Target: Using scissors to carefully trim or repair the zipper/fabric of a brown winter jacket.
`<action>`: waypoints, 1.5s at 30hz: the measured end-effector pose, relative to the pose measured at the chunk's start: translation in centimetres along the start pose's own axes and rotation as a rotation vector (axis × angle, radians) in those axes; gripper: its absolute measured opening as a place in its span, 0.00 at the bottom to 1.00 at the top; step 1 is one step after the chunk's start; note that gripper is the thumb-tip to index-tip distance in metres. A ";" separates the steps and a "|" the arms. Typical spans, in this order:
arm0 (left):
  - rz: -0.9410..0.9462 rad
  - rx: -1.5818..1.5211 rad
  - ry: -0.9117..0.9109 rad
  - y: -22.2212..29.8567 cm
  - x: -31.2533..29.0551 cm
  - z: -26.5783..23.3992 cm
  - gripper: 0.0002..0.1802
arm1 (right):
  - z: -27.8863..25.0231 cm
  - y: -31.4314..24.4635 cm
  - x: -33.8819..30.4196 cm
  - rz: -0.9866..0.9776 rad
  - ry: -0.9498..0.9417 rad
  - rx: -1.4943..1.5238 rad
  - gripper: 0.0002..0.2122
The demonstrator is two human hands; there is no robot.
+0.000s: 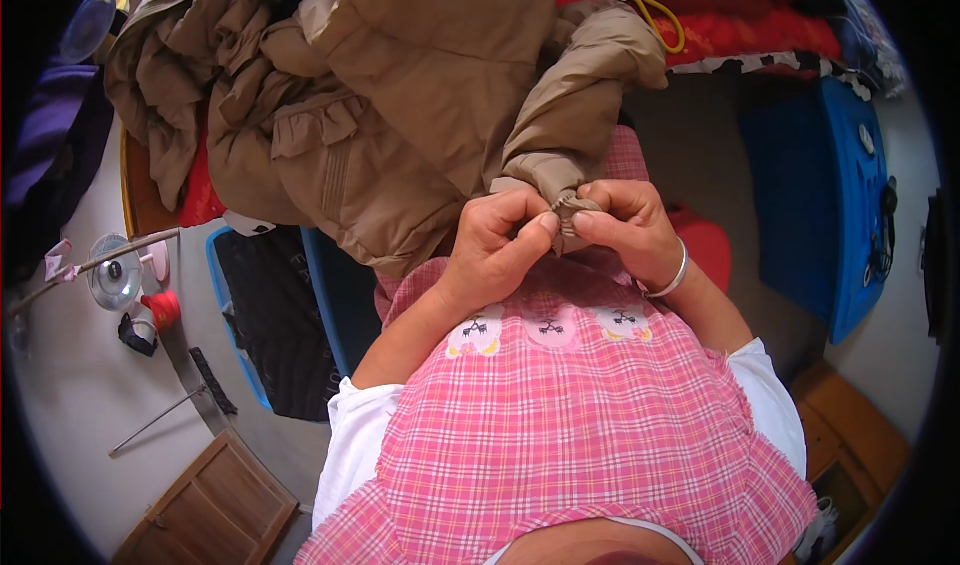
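Note:
A brown padded jacket (430,75) spreads over the surface in front of me and hangs down toward my lap. One of its sleeves (570,115) runs toward me, and its gathered cuff end lies between my hands. My left hand (500,240) pinches the cuff from the left with thumb and forefinger. From the other side my right hand (632,230), with a silvery bangle at the wrist, pinches the same cuff. The two thumbs are close together. Whether anything small is between the fingertips cannot be made out.
Scissors with yellow handles (660,20) lie on red cloth beyond the sleeve. To the right stands a blue bin (835,205); at the left, a blue-rimmed container (222,290) holds dark cloth. A small fan (113,270) and a wooden cabinet (215,500) are farther left.

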State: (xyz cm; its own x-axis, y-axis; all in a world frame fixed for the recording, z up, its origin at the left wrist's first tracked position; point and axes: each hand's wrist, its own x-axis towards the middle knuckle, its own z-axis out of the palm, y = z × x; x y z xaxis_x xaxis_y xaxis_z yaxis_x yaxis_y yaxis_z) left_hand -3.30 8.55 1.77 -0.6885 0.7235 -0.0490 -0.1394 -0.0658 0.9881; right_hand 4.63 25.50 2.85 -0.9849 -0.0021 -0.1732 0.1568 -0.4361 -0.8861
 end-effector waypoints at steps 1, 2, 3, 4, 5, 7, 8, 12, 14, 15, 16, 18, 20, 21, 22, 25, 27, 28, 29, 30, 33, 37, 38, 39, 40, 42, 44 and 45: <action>-0.035 -0.039 -0.033 0.1 -0.1 0.0 0.07 | -0.4 0.0 0.0 0.001 -0.003 -0.002 0.07; -0.070 -0.078 -0.066 0.1 -0.1 -0.1 0.06 | -1.2 0.1 0.2 -0.008 -0.060 -0.104 0.07; -0.070 -0.078 -0.069 0.1 0.0 -0.1 0.06 | -1.7 0.2 0.3 -0.019 -0.112 -0.205 0.07; 0.000 0.002 -0.064 0.0 0.1 -0.2 0.06 | -1.6 0.3 0.6 -0.021 -0.110 -0.206 0.07; 0.070 0.082 -0.059 -0.1 0.3 -0.4 0.06 | -1.4 0.5 0.9 -0.044 -0.126 -0.198 0.07; 0.158 0.211 -0.029 -0.3 0.7 -1.2 0.06 | -1.2 1.4 1.0 -0.067 -0.140 -0.193 0.08; 0.244 0.341 0.003 -0.5 0.8 -1.5 0.06 | -1.2 2.5 0.6 0.111 -0.041 -0.048 0.09; -0.144 0.055 0.007 -0.4 -0.3 -1.1 0.05 | -1.1 3.3 0.6 0.502 0.040 0.502 0.15; -0.148 -0.015 -0.019 -0.7 -0.7 -1.0 0.04 | -1.5 4.5 0.5 0.487 0.033 0.612 0.13; -0.161 -0.092 -0.040 -1.0 -0.7 -1.2 0.03 | -2.1 5.3 0.7 0.324 0.108 0.589 0.13; -0.166 -0.097 -0.040 -1.2 -0.6 -1.3 0.03 | -2.6 5.5 1.0 0.160 0.183 0.561 0.12; -0.291 -0.036 -0.085 -1.6 -0.6 -1.6 0.04 | -2.9 4.6 1.6 0.093 0.180 0.543 0.10; -0.276 0.055 -0.145 -1.0 -0.5 -1.5 0.05 | -1.1 1.4 2.1 -0.179 0.296 0.062 0.08; -0.265 0.144 -0.212 -0.7 -0.3 -1.3 0.06 | -0.8 0.7 2.3 -0.294 0.306 -0.168 0.08; -0.265 0.141 -0.208 -0.7 -0.2 -1.1 0.06 | -0.2 -0.5 2.7 -0.291 0.302 -0.169 0.08; -0.056 0.234 -0.314 -1.1 0.3 0.2 0.08 | 1.8 -3.7 5.0 -0.870 0.050 -1.327 0.12; -0.086 0.219 -0.303 -1.0 0.4 0.6 0.08 | 2.3 -2.9 7.4 -0.785 -0.226 -1.087 0.08; -0.115 0.204 -0.288 -0.9 0.5 0.6 0.08 | 1.9 -2.9 7.3 -0.784 -0.224 -1.089 0.08; -0.233 0.000 -0.255 -0.9 0.4 0.5 0.10 | 1.5 -3.5 7.0 -0.656 -0.064 -0.930 0.07; -0.229 -0.006 -0.239 -1.0 0.5 0.3 0.10 | 1.1 -4.1 7.0 -0.525 0.071 -0.767 0.08; -0.288 -0.118 -0.142 -1.1 0.5 -0.9 0.11 | -0.9 -4.6 4.7 -0.330 -0.041 -0.864 0.12; -0.295 -0.193 -0.188 -1.1 0.7 -1.3 0.12 | -0.7 -3.0 3.1 -0.138 -0.220 -0.931 0.16; -0.288 -0.217 -0.205 -0.7 0.7 -1.3 0.12 | -0.8 -2.9 2.9 -0.117 -0.190 -0.799 0.15; -0.282 -0.239 -0.224 -0.4 0.7 -1.4 0.13 | -1.0 -2.7 2.8 -0.115 -0.187 -0.798 0.15; -0.285 -0.240 -0.225 -0.3 0.7 -1.4 0.13 | -1.2 -2.6 2.7 -0.085 -0.165 -0.749 0.14; -0.258 -0.177 -0.285 -0.2 0.5 -1.4 0.13 | -1.6 -2.4 2.6 -0.054 -0.145 -0.699 0.13; -0.251 -0.132 -0.317 0.2 0.4 -1.5 0.13 | -2.1 -2.1 2.4 0.098 -0.353 -0.603 0.10; -0.244 -0.086 -0.356 0.5 0.5 -1.5 0.13 | -2.1 -1.5 2.1 0.172 -0.355 -0.373 0.09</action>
State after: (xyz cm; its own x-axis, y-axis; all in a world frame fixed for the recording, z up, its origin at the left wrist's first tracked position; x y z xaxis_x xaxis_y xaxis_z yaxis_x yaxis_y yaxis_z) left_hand -4.78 7.80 1.97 -0.3423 0.9156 -0.2108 -0.3364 0.0900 0.9374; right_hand 2.43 28.01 2.94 -0.8967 -0.3776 -0.2309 0.2700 -0.0532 -0.9614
